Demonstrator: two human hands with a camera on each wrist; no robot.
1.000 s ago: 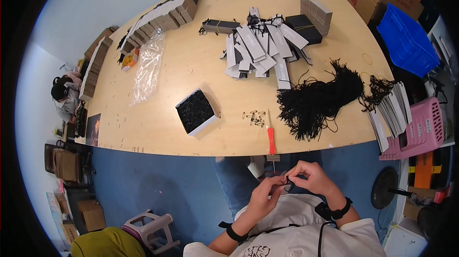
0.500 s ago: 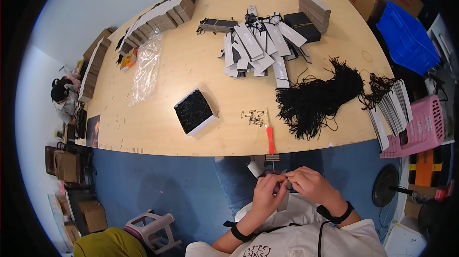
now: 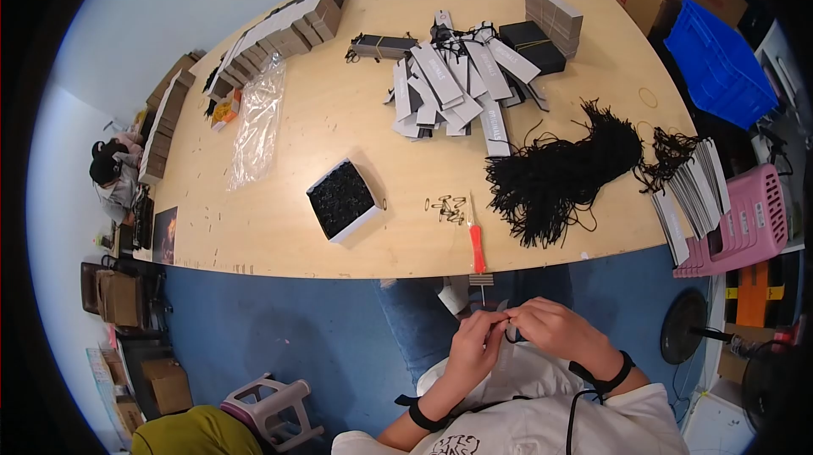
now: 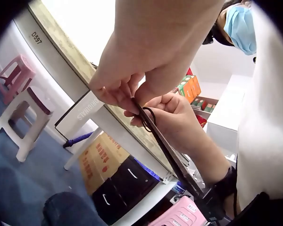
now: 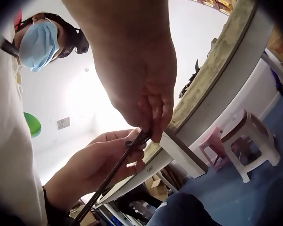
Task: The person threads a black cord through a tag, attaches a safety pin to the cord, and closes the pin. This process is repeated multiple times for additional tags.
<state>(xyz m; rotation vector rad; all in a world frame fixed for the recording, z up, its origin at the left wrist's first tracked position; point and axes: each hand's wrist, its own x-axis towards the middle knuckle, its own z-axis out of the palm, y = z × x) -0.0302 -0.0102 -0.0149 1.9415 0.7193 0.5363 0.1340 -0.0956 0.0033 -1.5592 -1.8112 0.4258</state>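
Note:
Over the lap, the left hand [image 3: 474,346] and right hand [image 3: 555,332] meet at their fingertips. In the left wrist view, the left hand [image 4: 153,56] pinches black cord [image 4: 162,141] where it meets the right hand's fingers. A small cord loop shows between them, with strands running to the lower right. A white card lettered ORIGINALS [image 4: 80,117] extends from beneath the left hand. In the right wrist view, the right hand [image 5: 137,80] pinches the cord [image 5: 106,181] beside the left hand [image 5: 92,165]; the card [image 5: 181,155] is edge-on. Fingers hide the exact joint.
On the table [image 3: 406,247] are an open box of small black pieces [image 3: 341,201], a red-handled tool [image 3: 478,247], small loops [image 3: 449,208], a black cord bundle [image 3: 563,171] and a pile of white cards [image 3: 461,91]. A pink basket [image 3: 745,226] stands right.
The hands have closed together at the fingertips and moved slightly lower; the right hand has turned more palm-down. The head view has shifted slightly.

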